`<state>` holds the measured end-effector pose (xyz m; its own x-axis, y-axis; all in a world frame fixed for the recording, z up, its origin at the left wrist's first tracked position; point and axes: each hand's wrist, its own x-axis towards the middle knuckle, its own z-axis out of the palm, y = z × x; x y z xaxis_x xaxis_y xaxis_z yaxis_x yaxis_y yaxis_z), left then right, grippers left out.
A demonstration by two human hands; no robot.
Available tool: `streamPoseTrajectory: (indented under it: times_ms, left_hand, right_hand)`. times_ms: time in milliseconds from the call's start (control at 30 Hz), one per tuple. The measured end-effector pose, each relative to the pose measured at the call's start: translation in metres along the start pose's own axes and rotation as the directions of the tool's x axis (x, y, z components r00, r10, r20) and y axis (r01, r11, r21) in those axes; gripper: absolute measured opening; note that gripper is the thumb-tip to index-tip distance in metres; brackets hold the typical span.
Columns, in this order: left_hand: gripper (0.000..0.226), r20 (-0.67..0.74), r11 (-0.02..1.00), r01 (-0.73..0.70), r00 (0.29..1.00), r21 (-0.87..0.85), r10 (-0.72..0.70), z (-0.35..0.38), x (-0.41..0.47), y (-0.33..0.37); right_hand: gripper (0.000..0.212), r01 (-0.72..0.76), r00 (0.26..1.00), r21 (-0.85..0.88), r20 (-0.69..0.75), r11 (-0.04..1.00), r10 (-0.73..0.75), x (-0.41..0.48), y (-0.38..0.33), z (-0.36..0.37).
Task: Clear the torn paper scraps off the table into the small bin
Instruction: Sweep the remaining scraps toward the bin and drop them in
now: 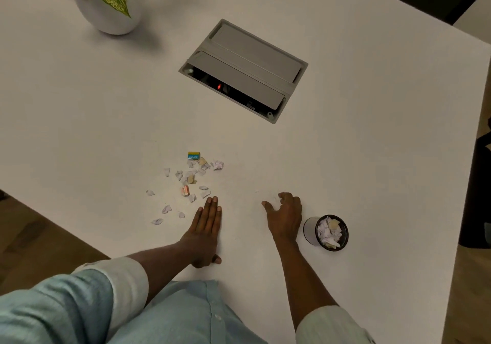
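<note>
Scraps [191, 181] sit well apart from the small bin [328, 233]: sweep them binward with the flat, empty left hand [206, 233]; the right hand [285, 217], loosely curled, holds nothing.

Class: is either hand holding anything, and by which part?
Nothing is held. The left hand lies flat beside the scraps; the right hand curls loosely, empty, near the bin.

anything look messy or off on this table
Torn paper scraps lie scattered on the table just ahead of the left hand, apart from the small bin, which is already part-filled. The near flap of the power box looks open, with a red light showing.
</note>
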<state>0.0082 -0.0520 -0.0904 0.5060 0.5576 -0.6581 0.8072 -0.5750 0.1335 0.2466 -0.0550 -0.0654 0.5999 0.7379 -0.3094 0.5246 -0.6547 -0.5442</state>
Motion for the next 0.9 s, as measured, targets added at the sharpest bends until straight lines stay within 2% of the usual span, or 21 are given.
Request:
streamPoseTrajectory:
  times_ms: [133, 267, 633, 800, 900]
  left_hand:
    - [0.133, 0.006, 1.0, 0.0, 1.0, 0.004, 0.0, -0.002, -0.001, 0.001]
    - [0.131, 0.011, 1.0, -0.008, 1.0, 0.004, 0.008, -0.003, 0.0, 0.001]
    - [0.126, 0.039, 1.0, -0.012, 0.999, -0.007, 0.012, -0.003, 0.001, 0.0]
    - [0.128, 0.032, 1.0, -0.008, 0.999, -0.001, 0.008, -0.002, 0.001, 0.001]
    - [0.13, 0.032, 1.0, -0.005, 0.999, 0.0, 0.005, -0.001, 0.002, 0.001]
  right_hand:
    - [0.054, 0.034, 0.999, -0.013, 0.01, 0.999, -0.033, 0.012, -0.006, 0.007]
    - [0.05, 0.046, 0.998, 0.005, 0.046, 0.999, -0.046, 0.019, -0.021, 0.015]
    - [0.009, 0.101, 0.993, -0.066, 0.063, 0.993, -0.097, 0.025, -0.038, 0.03]
    - [0.013, 0.062, 0.992, -0.121, 0.116, 0.991, -0.048, 0.026, -0.039, 0.028]
    - [0.012, 0.013, 0.99, -0.085, 0.141, 0.996, -0.001, 0.022, -0.032, 0.023]
